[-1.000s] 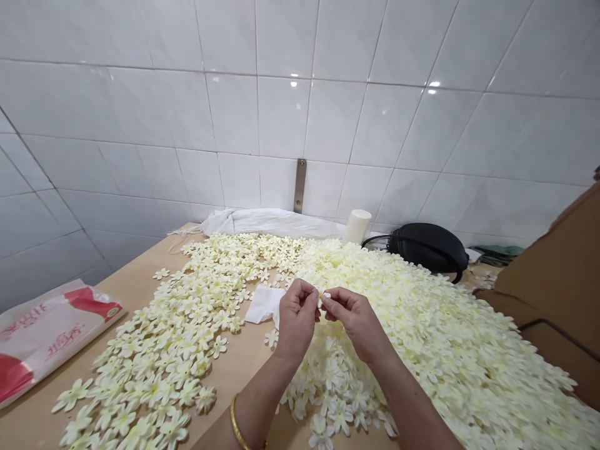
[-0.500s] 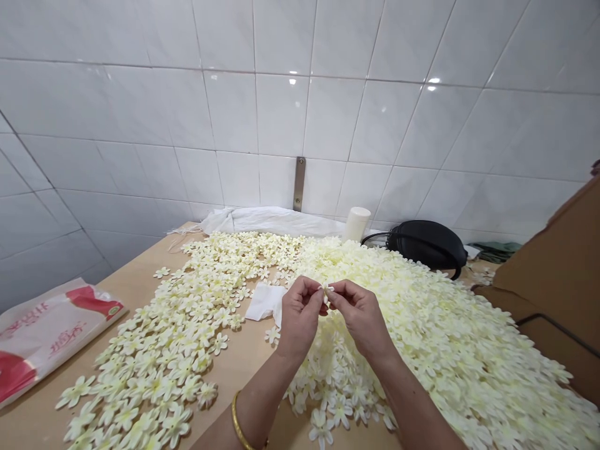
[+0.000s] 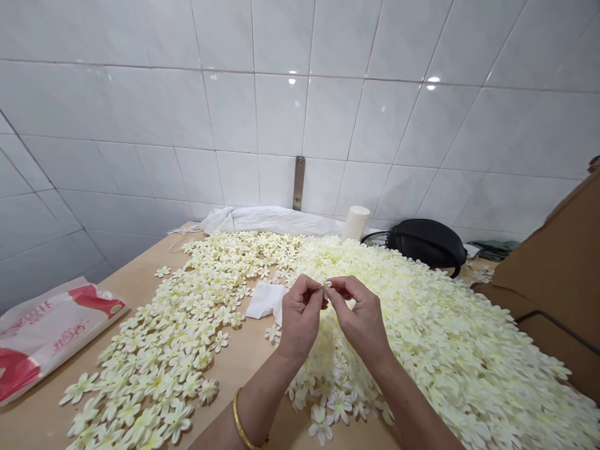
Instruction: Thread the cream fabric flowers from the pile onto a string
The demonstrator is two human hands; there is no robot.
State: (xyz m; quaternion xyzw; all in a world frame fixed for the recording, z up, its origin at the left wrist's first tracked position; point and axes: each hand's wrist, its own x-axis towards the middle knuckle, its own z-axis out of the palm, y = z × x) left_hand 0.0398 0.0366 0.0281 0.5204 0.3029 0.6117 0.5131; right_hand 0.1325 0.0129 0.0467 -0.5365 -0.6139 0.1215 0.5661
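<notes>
Between my two hands, over the near edge of the big pile, is one small artificial flower (image 3: 325,285), cream-white and mostly covered by fingertips. My left hand (image 3: 302,315) pinches it from the left, thumb against forefinger. From the right, my right hand (image 3: 359,315) pinches the same flower, its fingertips almost touching the left ones. Under and to the right of my hands spreads a large heap of pale yellow-white artificial flowers (image 3: 450,337). A looser spread of similar flowers (image 3: 173,350) lies to the left. A white tissue (image 3: 263,300) rests beside my left hand.
A red and white plastic packet (image 3: 56,331) lies at the left on the brown tabletop (image 3: 234,381). Toward the tiled wall are white cloth (image 3: 276,219), a white cylinder (image 3: 355,224) and a black case (image 3: 426,245). A cardboard box (image 3: 553,262) stands at the right.
My right hand has shifted and turned slightly at the flower, which now shows less between the fingertips. My left hand stays nearly still.
</notes>
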